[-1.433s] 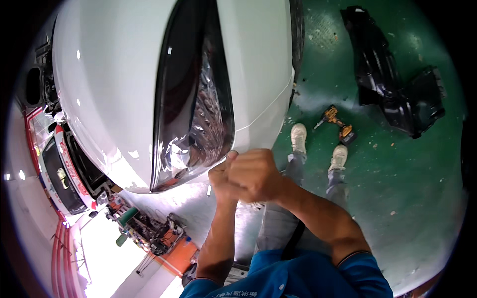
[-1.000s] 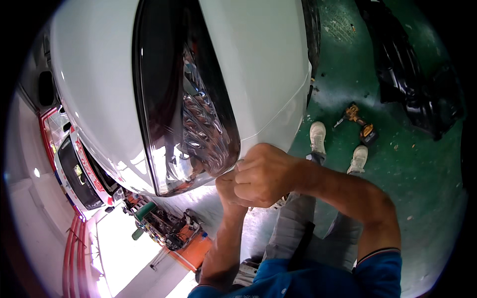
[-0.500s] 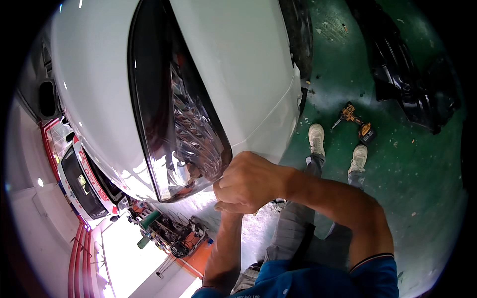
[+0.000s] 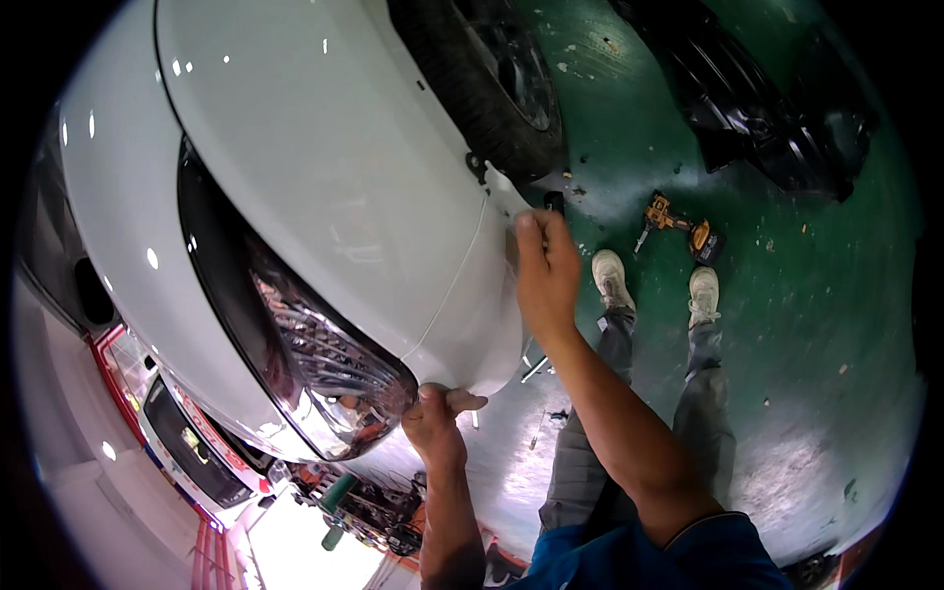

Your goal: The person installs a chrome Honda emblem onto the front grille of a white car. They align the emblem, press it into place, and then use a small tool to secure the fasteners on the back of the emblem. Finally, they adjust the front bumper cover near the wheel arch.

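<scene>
A white car's front corner fills the left and middle, with a clear headlight (image 4: 329, 359) set in it. A thin seam divides the fender (image 4: 344, 197) from the bumper (image 4: 477, 320). My right hand (image 4: 549, 270) grips the bumper's rear edge by the wheel arch, thumb on the outer side, other fingers partly hidden behind. At the headlight's front corner, my left hand (image 4: 435, 425) is closed on the bumper, its thumb up and a finger lying toward the right. What its remaining fingers touch is hidden.
A yellow-and-black cordless power tool (image 4: 678, 224) lies on the green floor (image 4: 787, 344) beyond my shoes. Black plastic liner (image 4: 757, 108) lies at the far right, near the front tyre (image 4: 482, 88). Workshop equipment (image 4: 364, 511) and another car (image 4: 192, 438) are at lower left.
My hands, together at the headlight's corner before, are now apart. The right one has moved away and right to the bumper's edge by the wheel. My view has shifted, showing more tyre.
</scene>
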`<state>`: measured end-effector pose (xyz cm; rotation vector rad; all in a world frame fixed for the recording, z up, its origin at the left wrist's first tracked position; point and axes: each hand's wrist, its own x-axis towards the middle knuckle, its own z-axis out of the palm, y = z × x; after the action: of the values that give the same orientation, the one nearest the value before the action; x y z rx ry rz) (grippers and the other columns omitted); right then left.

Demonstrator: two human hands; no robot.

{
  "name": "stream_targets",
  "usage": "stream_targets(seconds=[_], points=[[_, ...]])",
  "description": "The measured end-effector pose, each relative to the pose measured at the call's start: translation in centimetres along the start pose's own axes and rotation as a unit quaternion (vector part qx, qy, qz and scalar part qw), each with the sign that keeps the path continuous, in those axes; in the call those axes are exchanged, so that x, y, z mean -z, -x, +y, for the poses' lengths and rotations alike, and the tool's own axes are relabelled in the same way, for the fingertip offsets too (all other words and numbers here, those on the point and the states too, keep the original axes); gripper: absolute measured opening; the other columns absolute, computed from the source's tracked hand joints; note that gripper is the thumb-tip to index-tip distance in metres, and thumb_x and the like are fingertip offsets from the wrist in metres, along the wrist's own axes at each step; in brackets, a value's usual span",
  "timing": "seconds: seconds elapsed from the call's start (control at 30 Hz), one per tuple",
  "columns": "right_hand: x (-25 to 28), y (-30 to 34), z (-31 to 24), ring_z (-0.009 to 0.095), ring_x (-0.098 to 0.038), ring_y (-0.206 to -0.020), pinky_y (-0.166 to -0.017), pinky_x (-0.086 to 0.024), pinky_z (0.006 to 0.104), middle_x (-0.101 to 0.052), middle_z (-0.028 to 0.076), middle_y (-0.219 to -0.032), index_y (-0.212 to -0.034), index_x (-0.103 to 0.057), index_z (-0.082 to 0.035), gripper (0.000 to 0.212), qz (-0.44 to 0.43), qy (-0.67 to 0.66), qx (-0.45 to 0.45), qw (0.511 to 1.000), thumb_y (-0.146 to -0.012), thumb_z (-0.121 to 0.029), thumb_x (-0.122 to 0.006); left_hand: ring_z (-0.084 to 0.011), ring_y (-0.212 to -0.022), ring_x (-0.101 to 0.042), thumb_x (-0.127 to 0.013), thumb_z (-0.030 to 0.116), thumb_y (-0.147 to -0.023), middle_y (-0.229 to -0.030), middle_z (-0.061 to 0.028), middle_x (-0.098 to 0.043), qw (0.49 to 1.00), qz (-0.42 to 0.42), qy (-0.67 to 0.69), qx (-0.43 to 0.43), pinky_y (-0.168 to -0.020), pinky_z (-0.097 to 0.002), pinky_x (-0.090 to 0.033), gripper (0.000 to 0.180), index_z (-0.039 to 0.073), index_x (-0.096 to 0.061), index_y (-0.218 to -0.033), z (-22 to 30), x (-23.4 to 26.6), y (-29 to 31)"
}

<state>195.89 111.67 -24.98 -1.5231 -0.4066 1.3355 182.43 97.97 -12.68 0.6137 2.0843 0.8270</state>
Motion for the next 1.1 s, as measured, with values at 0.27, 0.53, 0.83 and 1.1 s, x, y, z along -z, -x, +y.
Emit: stream_targets(seconds=[0.27, 0.53, 0.83, 1.1], points=[[-3.7, -3.7, -1.0, 0.038, -0.057, -0.124, -0.105, -0.045, 0.0438, -0.062, 0.020, -0.131, -0.129, -0.061, 0.000, 0.034, 0.039, 0.065, 0.085, 0.993, -0.108, -0.025, -0.051, -0.0276, -0.061, -0.071, -0.054, 0.050, -0.107, -0.078, -0.0152, -0.068, 0.999, -0.015, 0.021, -0.039, -0.059, -0.0410, -0.063, 0.054, -0.004, -0.060, -0.106, -0.5, 0.3, -0.2], [-3.3, -4.7, -0.6, 0.035, -0.063, -0.107, -0.093, -0.050, 0.0446, -0.070, 0.014, -0.110, -0.118, -0.067, -0.003, 0.031, 0.001, 0.039, 0.040, 0.998, -0.108, -0.029, -0.053, -0.0287, -0.053, -0.068, -0.050, 0.054, -0.107, -0.071, -0.0121, -0.067, 0.999, -0.025, 0.031, -0.032, -0.062, -0.0421, -0.061, 0.058, -0.003, -0.059, -0.106, -0.6, 0.7, -0.3], [-4.7, -8.0, -2.8, 0.038, -0.065, -0.095, -0.086, -0.050, 0.0479, -0.070, 0.017, -0.099, -0.103, -0.067, -0.001, 0.033, 0.013, 0.045, 0.088, 0.995, -0.108, -0.031, -0.053, -0.0275, -0.057, -0.070, -0.046, 0.057, -0.108, -0.070, -0.0081, -0.067, 0.999, -0.028, -0.001, -0.039, -0.063, -0.0393, -0.060, 0.058, -0.001, -0.058, -0.109, -0.1, 0.5, -0.1], [6.9, -7.1, 14.9, 0.042, -0.065, -0.095, -0.084, -0.050, 0.0455, -0.070, 0.023, -0.103, -0.111, -0.067, -0.001, 0.038, 0.080, 0.012, -0.135, 0.988, -0.107, -0.036, -0.052, -0.0313, -0.074, -0.073, -0.052, 0.045, -0.109, -0.083, -0.0144, -0.072, 0.989, -0.100, -0.092, -0.050, -0.075, -0.0449, -0.063, 0.055, -0.007, -0.067, -0.109, -1.6, 2.1, 1.5]])
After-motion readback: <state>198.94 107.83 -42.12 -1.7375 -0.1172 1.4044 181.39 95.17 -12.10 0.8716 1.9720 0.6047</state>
